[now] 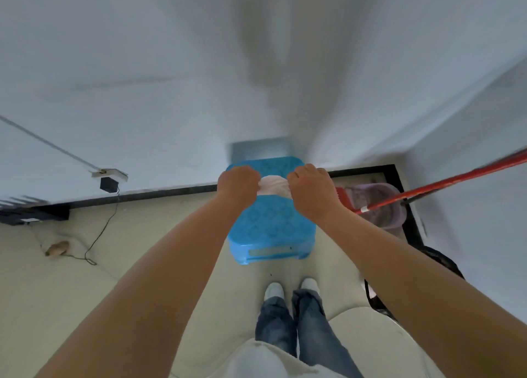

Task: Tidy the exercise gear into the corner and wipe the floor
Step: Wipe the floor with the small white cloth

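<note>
Wringing a white cloth (274, 186) between my left hand (238, 184) and right hand (310, 190), fingers clamped on each end, above the blue step stool (273, 229) by the wall. Wiping looks next: I must crouch to the floor (142, 263).

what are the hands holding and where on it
Both hands, left and right, grip a white cloth, one at each end, bunched between them above the blue stool.

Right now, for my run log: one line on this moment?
left hand: holds white crumpled cloth | right hand: holds cloth | above blue plastic stool
</note>
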